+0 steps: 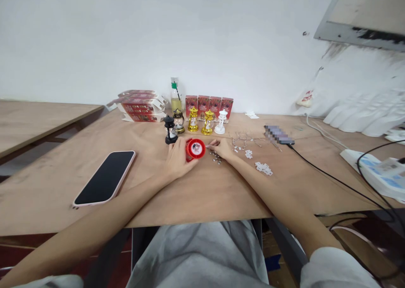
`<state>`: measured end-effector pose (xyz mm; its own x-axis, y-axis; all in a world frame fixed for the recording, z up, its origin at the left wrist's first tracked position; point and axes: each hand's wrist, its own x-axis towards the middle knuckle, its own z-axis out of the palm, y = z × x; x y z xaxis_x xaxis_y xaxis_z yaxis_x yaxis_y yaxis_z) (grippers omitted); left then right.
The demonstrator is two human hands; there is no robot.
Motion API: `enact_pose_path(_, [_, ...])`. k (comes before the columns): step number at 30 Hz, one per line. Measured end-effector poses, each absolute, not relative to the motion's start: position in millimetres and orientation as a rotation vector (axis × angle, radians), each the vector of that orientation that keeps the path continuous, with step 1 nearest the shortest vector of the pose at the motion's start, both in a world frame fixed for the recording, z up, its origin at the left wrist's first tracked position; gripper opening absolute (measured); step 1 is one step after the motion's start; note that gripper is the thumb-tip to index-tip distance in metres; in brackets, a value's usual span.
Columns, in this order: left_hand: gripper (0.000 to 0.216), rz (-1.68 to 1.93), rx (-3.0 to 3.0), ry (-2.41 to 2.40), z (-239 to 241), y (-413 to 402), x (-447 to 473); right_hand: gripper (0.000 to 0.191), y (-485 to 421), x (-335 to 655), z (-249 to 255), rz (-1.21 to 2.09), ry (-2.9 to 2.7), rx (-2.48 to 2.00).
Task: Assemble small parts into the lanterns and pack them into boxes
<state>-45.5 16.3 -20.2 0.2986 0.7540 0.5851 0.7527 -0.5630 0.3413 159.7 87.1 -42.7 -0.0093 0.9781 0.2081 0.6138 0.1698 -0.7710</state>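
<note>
My left hand [178, 159] is wrapped round a red lantern [195, 149], its round base turned toward me with a small picture showing inside. Just to the right, my right hand [220, 148] is pinched close to the lantern's rim; whatever sits between its fingertips is too small to name. Several little silver discs [216, 158] lie on the table under that hand. Behind the hands stand small lanterns: a black one [170, 130], a bronze one [179, 121], two gold ones [207, 122] and a white one [221, 121].
A phone [106, 178] lies at left, another phone [278, 134] with a cable at right. Red boxes [209, 106] and stacked cartons [142, 106] stand behind, beside a bottle [176, 98]. Wire handles [243, 140], white tabs [263, 168] and a power strip [376, 170] occupy the right.
</note>
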Motion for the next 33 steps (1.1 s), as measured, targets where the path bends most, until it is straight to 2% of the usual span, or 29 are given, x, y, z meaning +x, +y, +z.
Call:
enact_pose_path(13, [0.055, 1.139, 2.526, 1.462, -19.8, 15.8, -45.8, 0.033, 82.3, 159.5, -43.7, 0.673, -1.613, -1.308])
enact_pose_path(19, [0.055, 1.130, 2.530, 1.456, -18.9, 15.5, -45.7, 0.036, 67.9, 149.6, -29.2, 0.855, -1.218, -0.921])
enact_pose_path(26, [0.058, 1.131, 2.531, 1.467, -20.0, 16.5, -45.0, 0.032, 43.8, 136.4, -12.7, 1.036, -1.119, -0.742])
enact_pose_path(33, [0.056, 1.148, 2.529, 1.453, -20.3, 16.5, -45.8, 0.031, 30.3, 130.7, -3.3, 1.087, -1.226, -0.752])
